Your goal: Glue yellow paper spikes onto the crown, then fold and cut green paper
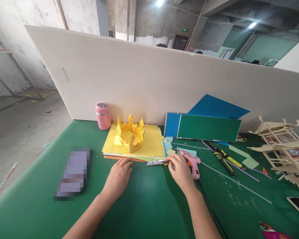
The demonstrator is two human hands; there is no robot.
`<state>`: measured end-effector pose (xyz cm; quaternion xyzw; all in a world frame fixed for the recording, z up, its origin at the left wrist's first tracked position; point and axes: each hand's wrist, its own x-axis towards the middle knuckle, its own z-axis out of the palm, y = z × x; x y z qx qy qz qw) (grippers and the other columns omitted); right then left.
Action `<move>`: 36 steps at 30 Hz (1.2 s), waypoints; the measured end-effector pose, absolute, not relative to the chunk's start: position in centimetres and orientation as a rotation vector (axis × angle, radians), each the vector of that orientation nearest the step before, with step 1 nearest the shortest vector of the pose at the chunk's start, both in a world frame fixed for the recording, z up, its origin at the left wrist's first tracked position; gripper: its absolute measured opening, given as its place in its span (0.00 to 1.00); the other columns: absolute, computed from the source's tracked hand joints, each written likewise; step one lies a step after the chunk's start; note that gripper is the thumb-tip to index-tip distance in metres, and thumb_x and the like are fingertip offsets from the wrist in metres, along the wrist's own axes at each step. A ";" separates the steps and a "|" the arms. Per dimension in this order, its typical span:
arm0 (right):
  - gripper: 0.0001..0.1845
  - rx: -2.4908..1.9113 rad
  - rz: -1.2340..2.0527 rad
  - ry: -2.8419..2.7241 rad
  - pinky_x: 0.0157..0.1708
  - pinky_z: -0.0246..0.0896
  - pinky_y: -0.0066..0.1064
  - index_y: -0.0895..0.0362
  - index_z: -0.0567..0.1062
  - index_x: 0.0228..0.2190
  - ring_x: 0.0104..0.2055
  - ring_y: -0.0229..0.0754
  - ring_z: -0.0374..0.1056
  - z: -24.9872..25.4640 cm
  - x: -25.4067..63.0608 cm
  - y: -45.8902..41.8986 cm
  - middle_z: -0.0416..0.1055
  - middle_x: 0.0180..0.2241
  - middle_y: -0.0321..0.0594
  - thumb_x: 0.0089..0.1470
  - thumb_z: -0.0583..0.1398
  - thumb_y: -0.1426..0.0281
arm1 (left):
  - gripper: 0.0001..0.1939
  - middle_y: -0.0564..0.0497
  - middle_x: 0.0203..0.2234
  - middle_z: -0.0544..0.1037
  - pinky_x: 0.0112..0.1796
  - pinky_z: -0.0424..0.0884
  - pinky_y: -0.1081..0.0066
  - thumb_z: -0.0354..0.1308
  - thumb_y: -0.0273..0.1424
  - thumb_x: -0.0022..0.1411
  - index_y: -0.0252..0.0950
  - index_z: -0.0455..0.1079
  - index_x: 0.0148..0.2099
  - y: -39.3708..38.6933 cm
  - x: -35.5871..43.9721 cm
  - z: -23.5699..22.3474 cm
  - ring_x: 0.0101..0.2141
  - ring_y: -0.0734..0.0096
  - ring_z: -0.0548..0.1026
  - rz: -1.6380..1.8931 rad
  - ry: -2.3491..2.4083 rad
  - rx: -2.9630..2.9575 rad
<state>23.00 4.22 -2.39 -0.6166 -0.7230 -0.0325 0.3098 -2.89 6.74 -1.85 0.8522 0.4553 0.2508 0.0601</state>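
A folded yellow paper crown with sharp, petal-like points and a faceted band (133,146) is set near the centre of the frame, on a smooth yellow paper sheet (153,139). Beneath that sheet, the edges of white, green and orange sheets are shown in a flat stack. The left hand (119,174) is laid at the stack's front edge, palm down, its fingers extended and held loosely together; nothing is seen grasped. By the bent fingers of the right hand (180,169), the right end of a flat, silver-grey, blade-like tool (156,163) is covered; whether it is pinched or only touched cannot be told.

Just beside the right hand, a pink plastic glue gun (195,166) is placed, partly hidden by it. Thin, pale translucent strips (239,183) are scattered across the right of the frame, below a rectangular green board (209,127) leaned at an angle. At the right edge, a lattice model of pale wooden sticks (281,146) is seen. Left of the crown, a rounded pink jar with a metallic-topped lid (104,119) is stood upright. All are carried by a smooth green worktop (144,205), backed by a matte, pale upright panel (139,76).
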 end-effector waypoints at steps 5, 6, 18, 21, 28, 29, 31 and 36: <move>0.20 -1.657 -0.045 -1.989 0.39 0.63 0.44 0.54 0.74 0.36 0.42 0.51 0.68 -2.1 23.0 3.8 0.74 0.39 0.43 0.46 0.51 0.82 | 0.16 0.42 0.47 0.77 0.47 0.73 0.56 0.47 0.22 0.62 0.34 0.71 0.48 7.3 -2.6 -1.6 0.48 0.56 0.75 0.758 1.362 2.582; 0.20 -1.665 -0.037 -1.997 0.39 0.64 0.43 0.54 0.74 0.36 0.42 0.51 0.68 -2.0 22.9 3.7 0.75 0.38 0.43 0.45 0.50 0.83 | 0.16 0.42 0.46 0.77 0.47 0.73 0.56 0.47 0.22 0.62 0.34 0.71 0.48 7.4 -2.6 -1.6 0.47 0.56 0.75 0.758 1.363 2.580; 0.12 -1.691 -0.096 -2.035 0.34 0.62 0.39 0.56 0.76 0.31 0.37 0.49 0.66 -0.7 21.4 5.4 0.71 0.31 0.43 0.54 0.54 0.80 | 0.16 0.42 0.47 0.76 0.49 0.71 0.57 0.45 0.23 0.62 0.35 0.70 0.48 7.8 -2.3 -1.6 0.48 0.58 0.74 0.788 1.339 2.558; 0.14 -1.686 -0.127 -2.058 0.34 0.61 0.39 0.55 0.76 0.30 0.36 0.49 0.65 -0.6 21.3 5.9 0.71 0.32 0.43 0.52 0.55 0.83 | 0.17 0.42 0.50 0.74 0.48 0.72 0.58 0.45 0.23 0.63 0.35 0.68 0.51 7.8 -2.4 -1.7 0.49 0.58 0.74 0.797 1.369 2.523; 0.13 -1.661 -0.177 -2.038 0.33 0.61 0.40 0.55 0.76 0.27 0.36 0.50 0.65 -0.6 21.5 6.4 0.72 0.32 0.44 0.55 0.54 0.79 | 0.19 0.43 0.52 0.72 0.49 0.71 0.60 0.45 0.25 0.63 0.36 0.65 0.55 8.1 -2.3 -1.6 0.50 0.59 0.73 0.869 1.369 2.379; 0.14 -1.653 -0.182 -2.026 0.33 0.61 0.40 0.55 0.76 0.27 0.36 0.50 0.65 -0.6 21.5 6.5 0.72 0.32 0.45 0.56 0.53 0.78 | 0.19 0.43 0.51 0.72 0.48 0.71 0.60 0.45 0.25 0.63 0.37 0.65 0.55 8.2 -2.3 -1.5 0.50 0.59 0.73 0.884 1.371 2.374; 0.15 -1.633 -0.186 -1.994 0.33 0.61 0.39 0.55 0.75 0.28 0.36 0.50 0.66 -0.7 21.5 6.8 0.73 0.33 0.45 0.57 0.51 0.77 | 0.19 0.43 0.49 0.73 0.46 0.72 0.61 0.45 0.25 0.63 0.37 0.66 0.55 8.3 -2.2 -1.3 0.48 0.59 0.74 0.897 1.373 2.376; 0.14 -1.563 -0.168 -1.882 0.31 0.64 0.36 0.56 0.72 0.34 0.34 0.48 0.70 -0.6 20.9 7.7 0.74 0.33 0.46 0.60 0.47 0.74 | 0.16 0.45 0.41 0.74 0.43 0.73 0.59 0.49 0.24 0.61 0.40 0.72 0.47 8.4 -1.8 -0.8 0.42 0.59 0.75 0.877 1.341 2.418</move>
